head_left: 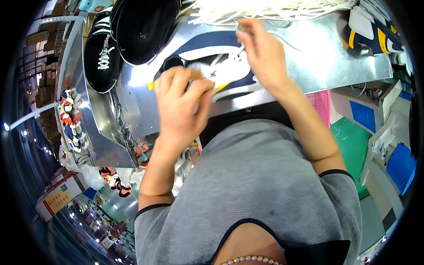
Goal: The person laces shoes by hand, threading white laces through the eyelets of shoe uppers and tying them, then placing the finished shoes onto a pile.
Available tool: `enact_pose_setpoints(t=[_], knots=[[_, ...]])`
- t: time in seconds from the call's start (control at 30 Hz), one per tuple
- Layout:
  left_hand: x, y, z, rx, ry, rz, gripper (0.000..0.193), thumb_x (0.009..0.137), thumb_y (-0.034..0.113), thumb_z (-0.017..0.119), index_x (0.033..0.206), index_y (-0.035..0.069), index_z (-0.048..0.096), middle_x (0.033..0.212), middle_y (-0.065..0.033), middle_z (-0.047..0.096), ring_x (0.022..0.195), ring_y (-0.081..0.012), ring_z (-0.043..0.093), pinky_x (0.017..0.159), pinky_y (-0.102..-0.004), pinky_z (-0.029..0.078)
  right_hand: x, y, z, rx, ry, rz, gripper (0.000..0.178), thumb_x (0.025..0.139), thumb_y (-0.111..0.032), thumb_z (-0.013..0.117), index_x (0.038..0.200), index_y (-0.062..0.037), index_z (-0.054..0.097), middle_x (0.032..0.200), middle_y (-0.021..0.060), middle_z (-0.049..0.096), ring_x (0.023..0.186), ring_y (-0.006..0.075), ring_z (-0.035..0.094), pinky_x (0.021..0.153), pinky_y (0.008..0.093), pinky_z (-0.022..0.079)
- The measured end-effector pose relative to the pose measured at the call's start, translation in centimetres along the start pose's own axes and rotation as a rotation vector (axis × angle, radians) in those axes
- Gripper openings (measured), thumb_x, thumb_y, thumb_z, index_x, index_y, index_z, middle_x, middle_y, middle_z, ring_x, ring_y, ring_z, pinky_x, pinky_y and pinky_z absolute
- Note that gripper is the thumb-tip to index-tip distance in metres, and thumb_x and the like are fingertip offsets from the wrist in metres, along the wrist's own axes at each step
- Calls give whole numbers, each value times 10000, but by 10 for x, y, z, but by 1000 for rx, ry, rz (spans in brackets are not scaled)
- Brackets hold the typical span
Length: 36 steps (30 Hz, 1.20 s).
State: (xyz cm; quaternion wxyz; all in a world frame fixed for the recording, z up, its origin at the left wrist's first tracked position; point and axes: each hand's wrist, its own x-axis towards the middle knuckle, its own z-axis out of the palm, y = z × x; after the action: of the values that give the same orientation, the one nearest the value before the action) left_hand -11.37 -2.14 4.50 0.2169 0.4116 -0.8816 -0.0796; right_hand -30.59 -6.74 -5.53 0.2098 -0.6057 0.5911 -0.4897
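BOTH HANDS ON NAVY SHOE, BLACK BINS UP L

My L hand (181,106) is over the heel end of a navy-and-white shoe (238,68); its fingers are bent, but blur means I can't tell if they grip anything. My R hand (267,55) is above the laced part, thumb & forefinger pinched on a white lace (242,49) running up from the shoe. Shoe's in the mid. of the metal tabletop (327,53), right in front of me, w/ yellow bits showing near my L hand.

Containers: 2 black bins sit together at upper L. The bigger bin (143,20) has a few tiny pale specks in the bottom; the narrower bin (92,73), just L of it, holds a zigzag of white lacing (104,57). Pink basket (321,106) stands below the tabletop's near edge, to my R; can't see what's in it. Brown cartons (44,84) are stacked off at far L, contents hidden. Lower L, a red-and-white box (57,194) w/ a yellow label, insides too small to make out.

Past my R hand, a loose pile of white strips (265,11) lies along the far edge. Another navy shoe (377,37), w/ yellow & white parts, is at the upper R corner.
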Motion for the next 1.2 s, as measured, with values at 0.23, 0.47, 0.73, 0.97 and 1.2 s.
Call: enact_pose_setpoints(t=[0.23, 0.47, 0.73, 0.97, 1.2], knots=[[-6, -12, 41, -170, 102, -233, 275, 755, 25, 796, 961, 6, 615, 941, -121, 645, 860, -269, 653, 781, -340, 521, -33, -35, -51, 306, -188, 126, 203, 962, -121, 610, 1149, -46, 587, 867, 120, 725, 748, 241, 708, 653, 327, 526], [-3, -14, 38, -309, 40, -383, 332, 793, 112, 809, 1005, 1, 578, 919, -138, 705, 836, -310, 709, 722, -359, 544, -63, -36, -45, 178, -422, 132, 143, 964, -172, 604, 1043, -58, 571, 837, 120, 709, 726, 312, 687, 640, 404, 516], [-9, -20, 45, -378, 95, -357, 344, 775, 88, 825, 993, 1, 573, 897, -141, 700, 825, -290, 711, 743, -352, 553, -53, -42, -53, 95, -535, 135, 136, 975, -141, 585, 1027, -16, 573, 836, 131, 714, 754, 295, 703, 664, 369, 514], [-15, -29, 51, -355, 101, -186, 345, 780, 46, 830, 1006, -6, 574, 881, -92, 680, 789, -148, 658, 725, -268, 521, -57, -41, -40, 139, -472, 202, 161, 963, -157, 575, 1056, -32, 533, 788, 161, 685, 743, 372, 673, 676, 451, 509], [-17, -23, 54, -332, 97, -71, 271, 791, 21, 799, 969, 2, 595, 847, -102, 672, 733, -235, 669, 673, -315, 516, -52, -42, -13, 80, -503, 251, 215, 963, -185, 580, 1083, -23, 504, 804, 193, 681, 776, 402, 676, 693, 489, 518]])
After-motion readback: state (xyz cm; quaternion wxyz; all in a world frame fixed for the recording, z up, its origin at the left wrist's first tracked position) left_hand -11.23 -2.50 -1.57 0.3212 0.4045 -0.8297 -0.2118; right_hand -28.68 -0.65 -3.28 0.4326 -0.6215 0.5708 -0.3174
